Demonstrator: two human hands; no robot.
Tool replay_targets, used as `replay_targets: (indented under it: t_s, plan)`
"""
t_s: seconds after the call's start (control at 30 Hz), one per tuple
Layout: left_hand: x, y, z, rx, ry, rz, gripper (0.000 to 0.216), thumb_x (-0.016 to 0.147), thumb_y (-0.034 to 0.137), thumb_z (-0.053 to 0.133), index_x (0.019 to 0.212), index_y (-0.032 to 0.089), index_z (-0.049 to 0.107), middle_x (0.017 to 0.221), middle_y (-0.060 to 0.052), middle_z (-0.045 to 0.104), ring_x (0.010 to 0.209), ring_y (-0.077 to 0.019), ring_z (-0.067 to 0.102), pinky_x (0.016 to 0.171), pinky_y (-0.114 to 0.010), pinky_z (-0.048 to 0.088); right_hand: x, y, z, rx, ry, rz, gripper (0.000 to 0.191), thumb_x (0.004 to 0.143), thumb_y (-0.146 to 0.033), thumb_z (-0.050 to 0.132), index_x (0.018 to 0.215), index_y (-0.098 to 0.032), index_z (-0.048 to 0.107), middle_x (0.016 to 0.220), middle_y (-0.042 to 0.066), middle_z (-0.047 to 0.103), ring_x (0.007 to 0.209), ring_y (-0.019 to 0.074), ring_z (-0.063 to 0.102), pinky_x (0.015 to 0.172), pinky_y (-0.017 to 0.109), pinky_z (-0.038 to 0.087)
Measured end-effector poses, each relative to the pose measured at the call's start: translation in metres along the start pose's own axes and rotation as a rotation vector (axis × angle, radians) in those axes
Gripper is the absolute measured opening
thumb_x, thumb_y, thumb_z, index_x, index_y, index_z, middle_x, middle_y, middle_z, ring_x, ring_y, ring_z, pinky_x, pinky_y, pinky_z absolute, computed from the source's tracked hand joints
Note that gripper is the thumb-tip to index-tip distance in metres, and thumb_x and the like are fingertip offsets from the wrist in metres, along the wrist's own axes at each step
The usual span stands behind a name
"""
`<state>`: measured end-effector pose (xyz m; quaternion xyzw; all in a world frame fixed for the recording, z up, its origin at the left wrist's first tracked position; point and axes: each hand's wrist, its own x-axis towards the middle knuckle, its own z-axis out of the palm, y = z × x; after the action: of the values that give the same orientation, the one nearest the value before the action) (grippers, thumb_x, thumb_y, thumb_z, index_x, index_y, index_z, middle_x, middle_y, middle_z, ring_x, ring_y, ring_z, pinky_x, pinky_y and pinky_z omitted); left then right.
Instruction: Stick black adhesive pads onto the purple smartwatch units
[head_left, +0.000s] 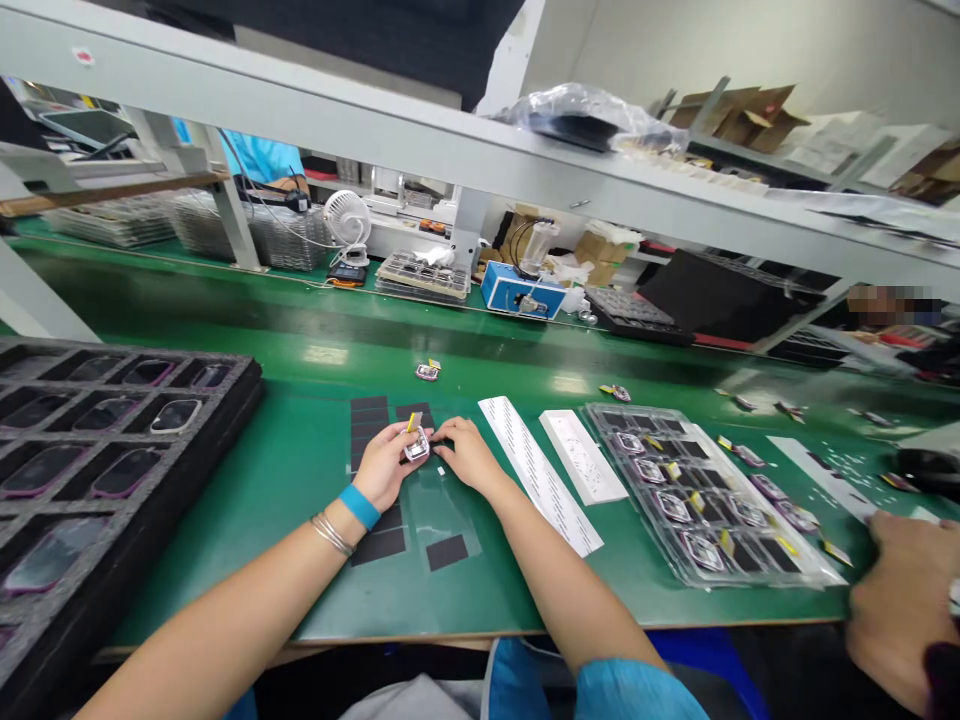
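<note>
The left hand (382,465) grips a small silver-and-pink rectangular component with a yellow tab (417,447) in its fingertips; the loosely open right hand (469,455) lies just beside it, black rectangular film pieces (448,552) below both hands

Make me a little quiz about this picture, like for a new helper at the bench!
1. What does the left hand hold? A: a pair of scissors. B: a small framed part with a yellow tab. C: a roll of tape.
2. True or false: the clear plastic tray lies to the left of the right hand.
3. Fill in the gap: another person's hand reaches in from the ____ side of the view.

Key: 1. B. 2. False. 3. Right.
</note>
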<state>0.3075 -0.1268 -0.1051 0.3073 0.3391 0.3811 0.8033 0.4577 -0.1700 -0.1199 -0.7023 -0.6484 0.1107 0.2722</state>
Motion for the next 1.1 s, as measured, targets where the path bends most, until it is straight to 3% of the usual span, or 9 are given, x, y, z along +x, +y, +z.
replay_targets:
  t_s: [0.23,0.3,0.4,0.63,0.87,1.1]
  plan:
    - [0.013,0.009,-0.003,-0.007,-0.04,0.005,0.017,0.07,0.015,0.067,0.086,0.016,0.062,0.092,-0.008,0.071,0.084,-0.0189,0.065,0.075,-0.037,0.053,0.009,0.004,-0.002,0.043,-0.03,0.026,0.009,0.071,-0.013,0.071,0.077,-0.019,0.07,0.09,0.004,0.06,0.09,0.0186,0.056,0.089,0.038,0.041]
    - [0.018,0.01,-0.004,-0.003,-0.053,-0.017,0.018,0.07,0.014,0.066,0.087,0.016,0.062,0.091,-0.008,0.071,0.084,-0.0193,0.066,0.075,-0.039,0.053,0.012,0.004,0.0,0.035,-0.017,0.05,0.002,0.073,-0.016,0.069,0.073,-0.018,0.069,0.088,0.004,0.059,0.088,0.0188,0.055,0.087,0.038,0.042]
    - [0.02,0.011,-0.005,-0.004,-0.061,-0.03,0.02,0.07,0.013,0.066,0.089,0.016,0.063,0.089,-0.008,0.071,0.082,-0.0195,0.066,0.075,-0.041,0.053,0.013,0.002,0.004,0.013,-0.016,0.061,0.008,0.078,-0.016,0.064,0.071,-0.018,0.067,0.087,0.005,0.056,0.09,0.02,0.052,0.087,0.039,0.04]
    - [0.022,0.01,-0.008,0.019,-0.075,-0.025,0.018,0.07,0.014,0.067,0.088,0.015,0.062,0.091,-0.009,0.071,0.081,-0.0189,0.066,0.074,-0.039,0.054,-0.007,-0.006,-0.002,-0.078,0.039,-0.17,0.009,0.085,-0.012,0.052,0.082,-0.018,0.057,0.098,0.008,0.053,0.095,0.0226,0.046,0.086,0.04,0.041]
    - [0.018,0.012,-0.005,0.098,-0.094,-0.01,0.019,0.067,0.015,0.068,0.085,0.014,0.063,0.088,-0.01,0.072,0.07,-0.0161,0.064,0.064,-0.032,0.055,-0.02,-0.018,-0.022,0.266,0.234,-0.214,0.007,0.087,-0.02,0.049,0.083,-0.02,0.054,0.097,0.007,0.057,0.097,0.0193,0.053,0.089,0.037,0.041]
    - [0.011,0.013,-0.003,0.151,-0.079,0.006,0.022,0.064,0.017,0.07,0.084,0.012,0.062,0.08,-0.008,0.072,0.067,-0.0142,0.065,0.063,-0.027,0.054,-0.017,-0.015,-0.013,0.813,0.165,0.127,0.013,0.07,-0.027,0.068,0.069,-0.019,0.059,0.076,0.003,0.067,0.072,0.0165,0.062,0.074,0.032,0.049]
